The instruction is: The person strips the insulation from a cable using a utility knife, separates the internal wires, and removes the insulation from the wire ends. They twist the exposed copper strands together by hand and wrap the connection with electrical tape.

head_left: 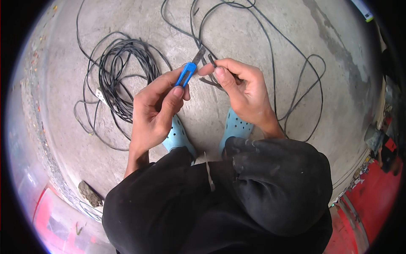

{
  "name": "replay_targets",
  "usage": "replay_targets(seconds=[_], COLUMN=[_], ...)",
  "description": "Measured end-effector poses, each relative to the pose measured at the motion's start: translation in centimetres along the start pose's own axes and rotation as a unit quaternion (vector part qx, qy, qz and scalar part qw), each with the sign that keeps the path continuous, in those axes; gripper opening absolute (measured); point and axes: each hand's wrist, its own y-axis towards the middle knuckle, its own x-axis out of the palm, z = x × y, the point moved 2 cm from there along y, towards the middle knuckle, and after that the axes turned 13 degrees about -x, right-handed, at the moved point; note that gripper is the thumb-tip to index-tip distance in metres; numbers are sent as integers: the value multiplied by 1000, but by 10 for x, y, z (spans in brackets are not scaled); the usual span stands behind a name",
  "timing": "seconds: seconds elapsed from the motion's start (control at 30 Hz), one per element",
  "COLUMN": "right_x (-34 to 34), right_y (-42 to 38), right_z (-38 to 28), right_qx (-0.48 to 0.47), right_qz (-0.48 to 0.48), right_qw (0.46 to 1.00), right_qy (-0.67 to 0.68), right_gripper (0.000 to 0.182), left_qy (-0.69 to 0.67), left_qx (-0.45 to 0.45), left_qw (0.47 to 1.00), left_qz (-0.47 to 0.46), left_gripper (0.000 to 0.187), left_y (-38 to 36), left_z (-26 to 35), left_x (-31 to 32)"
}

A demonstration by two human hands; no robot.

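Observation:
My left hand [157, 103] is closed round a blue utility knife [186, 74], thumb on its handle. The knife's blade [198, 55] is out and points up and to the right. Just right of it, my right hand [243, 86] pinches a black cable [212, 60] between thumb and fingers, its short end sticking up near the blade. Blade and cable end look apart, though the gap is small. Another stretch of dark cable [210, 82] passes below my right fingers; how it runs inside the hand is hidden.
A coil of black cable [127, 80] lies on the concrete floor at left, a white socket piece [101, 96] beside it. Loose cable loops [322, 91] spread at right. My blue clogs [239, 122] are below my hands. A stone-like lump [90, 193] lies at lower left.

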Motion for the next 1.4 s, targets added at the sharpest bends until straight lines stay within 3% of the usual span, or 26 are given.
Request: replay_targets(seconds=[0.17,0.27,0.43,0.67,1.03,1.13,1.4], right_x=[-1,-1,-4,-2,-6,-5,-5], right_y=[1,0,1,3,6,6,5], right_z=[-1,-2,1,2,-3,-8,-4], right_qx=[-17,-42,-97,-138,-234,-229,-236], right_qz=[12,-3,-56,-33,-15,-6,-9], right_qw=[1000,999,992,987,956,955,952], right_qy=[3,-21,-62,-82,-175,-190,-192], right_gripper=[19,23,30,23,21,16,24], left_qy=[59,77,54,-11,-62,-63,-55], left_qx=[77,39,-13,-92,-103,-120,-96], left_qw=[994,996,997,991,989,987,990], left_qz=[-53,-24,-57,-92,-90,-89,-86], left_gripper=[41,35,21,23,23,24,26], left_y=[3,1,6,5,2,1,3], left_z=[-2,8,0,1,2,5,2], left_x=[-2,2,-2,0,3,3,4])
